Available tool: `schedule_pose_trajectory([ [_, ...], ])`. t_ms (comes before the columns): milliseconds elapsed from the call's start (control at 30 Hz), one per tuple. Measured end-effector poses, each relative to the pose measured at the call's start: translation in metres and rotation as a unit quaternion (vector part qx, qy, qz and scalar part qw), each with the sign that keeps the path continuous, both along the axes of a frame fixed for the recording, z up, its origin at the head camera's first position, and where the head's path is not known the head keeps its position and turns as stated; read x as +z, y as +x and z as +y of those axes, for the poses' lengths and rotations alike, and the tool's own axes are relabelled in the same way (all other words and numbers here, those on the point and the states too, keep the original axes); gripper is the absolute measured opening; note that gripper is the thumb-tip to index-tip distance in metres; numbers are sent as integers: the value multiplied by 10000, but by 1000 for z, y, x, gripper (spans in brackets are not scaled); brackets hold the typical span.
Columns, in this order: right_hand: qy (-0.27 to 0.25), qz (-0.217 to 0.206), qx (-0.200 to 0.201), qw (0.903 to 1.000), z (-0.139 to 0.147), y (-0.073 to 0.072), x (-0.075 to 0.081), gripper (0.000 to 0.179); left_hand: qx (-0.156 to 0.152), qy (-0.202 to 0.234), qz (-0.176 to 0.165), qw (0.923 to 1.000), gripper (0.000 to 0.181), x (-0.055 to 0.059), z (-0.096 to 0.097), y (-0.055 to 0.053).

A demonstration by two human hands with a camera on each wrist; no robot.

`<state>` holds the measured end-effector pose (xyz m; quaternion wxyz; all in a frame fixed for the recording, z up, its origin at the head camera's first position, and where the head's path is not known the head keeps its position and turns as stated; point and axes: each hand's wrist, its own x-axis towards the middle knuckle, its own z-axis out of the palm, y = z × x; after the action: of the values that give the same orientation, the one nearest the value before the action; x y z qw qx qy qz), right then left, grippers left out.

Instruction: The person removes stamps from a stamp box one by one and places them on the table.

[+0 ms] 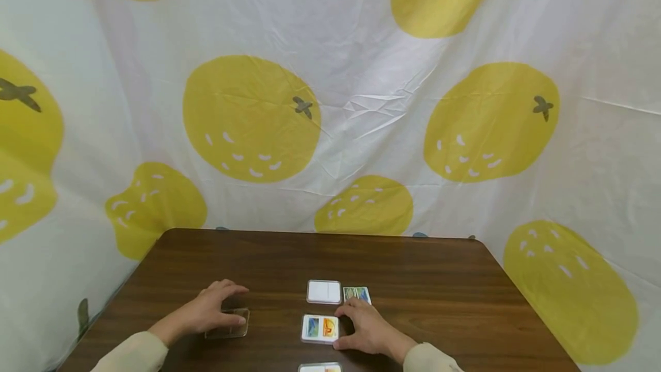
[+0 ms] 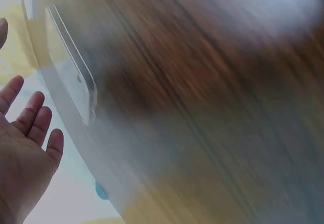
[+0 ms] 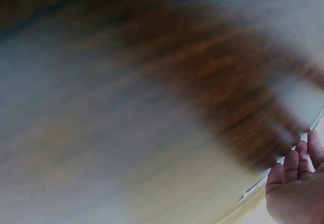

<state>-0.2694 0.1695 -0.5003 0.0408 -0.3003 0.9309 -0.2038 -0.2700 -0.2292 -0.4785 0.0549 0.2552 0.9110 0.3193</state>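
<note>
In the head view my right hand [image 1: 365, 327] is at the right end of a clear card case [image 1: 320, 329] with two small colourful pictures on white. The thumb and a finger are at its lower and upper right corners. My left hand [image 1: 203, 310] reaches over an empty-looking transparent case [image 1: 238, 329] on the left, partly covering it, with thumb and fingers spread apart. The left wrist view shows the left hand's fingers [image 2: 38, 115] loosely extended beside a clear case edge [image 2: 76, 64]. In the right wrist view the right fingers [image 3: 291, 166] bend slightly near a thin pale edge.
A case with a white face [image 1: 323, 291] lies farther back, beside a loose picture card [image 1: 357, 293] partly behind the right hand. Another case [image 1: 320, 367] is cut off at the bottom. All lie on a brown wooden table [image 1: 413, 268] before a lemon-print curtain [image 1: 361, 148].
</note>
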Motion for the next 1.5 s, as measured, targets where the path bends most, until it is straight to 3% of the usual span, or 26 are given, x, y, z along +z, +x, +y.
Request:
schedule_pose_trajectory([
  [300,-4,28,-5,10000,-1,0,0,57,-261,248,311,9989,61,1,23,-6],
  [800,-7,-29,-66,10000,0,-2,-2,59,-496,543,556,9957,57,-3,61,-9],
  [1067,62,-61,-125,9999,-1,-2,-4,58,-442,751,335,9956,52,-6,79,-7],
  [1500,46,-20,-48,10000,-2,-2,-2,57,-306,725,280,9965,45,-15,109,-7],
])
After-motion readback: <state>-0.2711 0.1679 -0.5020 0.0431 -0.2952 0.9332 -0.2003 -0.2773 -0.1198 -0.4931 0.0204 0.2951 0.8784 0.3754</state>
